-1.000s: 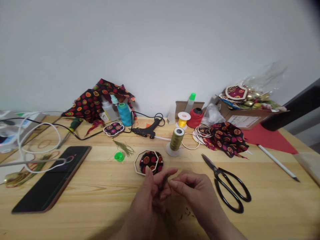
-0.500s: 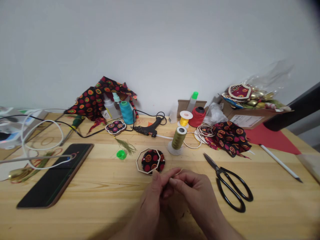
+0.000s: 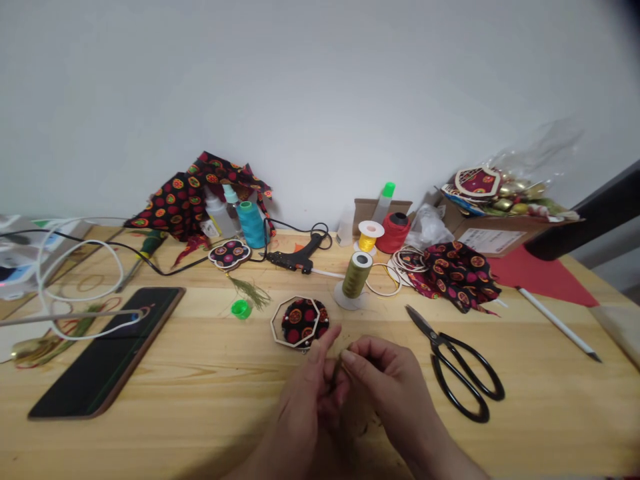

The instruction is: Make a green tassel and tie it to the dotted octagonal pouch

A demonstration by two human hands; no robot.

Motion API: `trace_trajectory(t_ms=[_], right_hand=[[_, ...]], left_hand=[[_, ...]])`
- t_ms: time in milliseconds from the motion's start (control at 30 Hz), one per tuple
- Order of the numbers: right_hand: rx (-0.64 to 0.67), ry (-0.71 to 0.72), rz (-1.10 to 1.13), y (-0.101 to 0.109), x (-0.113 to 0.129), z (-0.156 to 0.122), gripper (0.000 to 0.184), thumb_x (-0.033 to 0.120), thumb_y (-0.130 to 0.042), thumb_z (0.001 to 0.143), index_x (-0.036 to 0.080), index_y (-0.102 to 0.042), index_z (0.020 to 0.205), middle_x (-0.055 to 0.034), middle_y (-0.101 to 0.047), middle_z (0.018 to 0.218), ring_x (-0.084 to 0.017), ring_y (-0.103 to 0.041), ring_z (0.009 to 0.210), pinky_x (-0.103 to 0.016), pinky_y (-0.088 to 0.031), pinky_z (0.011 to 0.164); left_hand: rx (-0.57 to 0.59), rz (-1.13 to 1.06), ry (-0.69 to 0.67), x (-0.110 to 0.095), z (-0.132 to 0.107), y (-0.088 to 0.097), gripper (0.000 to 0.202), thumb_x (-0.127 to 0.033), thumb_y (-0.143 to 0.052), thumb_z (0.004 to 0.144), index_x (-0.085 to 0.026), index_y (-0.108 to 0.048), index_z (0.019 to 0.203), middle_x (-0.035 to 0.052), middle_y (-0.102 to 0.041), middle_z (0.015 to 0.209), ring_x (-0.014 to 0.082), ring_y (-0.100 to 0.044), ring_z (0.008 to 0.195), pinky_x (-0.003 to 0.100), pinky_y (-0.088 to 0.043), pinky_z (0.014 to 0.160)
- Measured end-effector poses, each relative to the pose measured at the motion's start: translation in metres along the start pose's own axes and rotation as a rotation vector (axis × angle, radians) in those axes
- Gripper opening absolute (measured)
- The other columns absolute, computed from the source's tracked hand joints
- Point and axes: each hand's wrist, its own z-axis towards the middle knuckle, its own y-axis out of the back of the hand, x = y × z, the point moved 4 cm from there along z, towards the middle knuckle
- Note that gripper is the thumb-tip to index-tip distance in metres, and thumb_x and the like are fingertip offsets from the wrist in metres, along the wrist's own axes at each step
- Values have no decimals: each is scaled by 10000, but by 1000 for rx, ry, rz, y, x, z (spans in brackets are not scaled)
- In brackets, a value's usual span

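Note:
My left hand (image 3: 305, 393) and my right hand (image 3: 387, 380) meet low in the middle of the wooden table (image 3: 200, 427), fingers pinched together on a small bundle of olive-green thread (image 3: 339, 365). Just beyond my fingertips lies a wooden octagon frame with a round patch of dark patterned fabric (image 3: 300, 322). An olive thread spool (image 3: 356, 277) stands behind it. Black scissors (image 3: 457, 367) lie to the right of my right hand.
A phone (image 3: 107, 350) and white cable (image 3: 75, 293) lie at the left. A glue gun (image 3: 295, 259), teal, yellow and red spools, glue bottles, patterned fabric (image 3: 200, 193), wooden rings, a green cap (image 3: 241, 309), a pencil (image 3: 557, 323) and a cardboard box (image 3: 495, 233) sit farther back.
My hands have drawn closer together and tightened into a pinch on the thread bundle; the fingers that were loosely spread are now pressed together. The view shifted slightly.

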Motion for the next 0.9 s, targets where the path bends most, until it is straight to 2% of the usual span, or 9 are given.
trace_trajectory(t_ms=[100,233,333,400,500,600,700,800,900], right_hand=[[-46,7,-35,6,-2,1,277,341,-677,715,171,-570,525,30,-555,435,-114,-507,446,-234,-401,506],[-109,53,-60,12,-2,1,263,323,-689,689,165,-563,521,51,-494,457,-96,-438,470,-225,-337,494],[-106,48,-90,12,0,0,260,324,-677,697,167,-568,521,46,-506,446,-96,-436,461,-228,-339,493],[-108,43,-121,12,2,0,266,319,-671,701,169,-570,507,38,-523,437,-99,-448,453,-230,-351,496],[-98,46,-137,12,4,1,276,306,-661,705,172,-566,483,37,-520,418,-98,-446,435,-230,-353,487],[-94,50,-136,12,5,1,274,294,-653,712,171,-564,485,39,-519,414,-94,-439,428,-227,-346,478],[-91,54,-155,13,4,0,293,291,-647,727,169,-555,476,31,-531,422,-100,-459,445,-232,-363,498],[-72,69,-186,18,3,2,283,297,-646,747,166,-582,504,18,-558,433,-124,-505,476,-258,-408,549],[-114,145,-179,33,2,3,207,291,-695,725,162,-627,578,-22,-662,620,-162,-601,644,-284,-456,666]], left_hand=[[-17,-70,-6,-5,-2,-3,757,-518,-575,791,-125,-365,1403,-48,-528,526,85,-319,426,225,-195,455],[-31,-139,-23,-8,-5,-3,736,-405,-698,704,-137,-430,1335,-84,-461,569,70,-314,460,225,-234,470],[-43,-136,3,-8,-3,-1,747,-441,-686,696,-124,-443,1328,-81,-452,577,67,-292,450,228,-232,465],[-27,-90,15,-8,-1,-1,770,-476,-671,694,-114,-446,1335,-72,-468,575,65,-273,437,228,-205,456],[23,84,-35,-9,-1,0,693,-391,-682,716,-119,-491,1324,-64,-478,555,83,-307,457,236,-218,468],[16,289,-125,-10,-4,2,586,-333,-637,793,-137,-512,1331,-60,-460,553,114,-369,515,249,-278,506],[-2,404,-194,-10,-7,3,600,-356,-572,854,-148,-434,1399,-41,-488,602,135,-412,553,263,-310,525],[31,436,-233,-9,-7,3,620,-365,-525,885,-163,-352,1445,-23,-541,653,140,-432,558,271,-323,530],[79,446,-251,-11,-7,2,604,-386,-475,911,-186,-314,1457,-5,-598,705,143,-449,565,279,-341,546]])
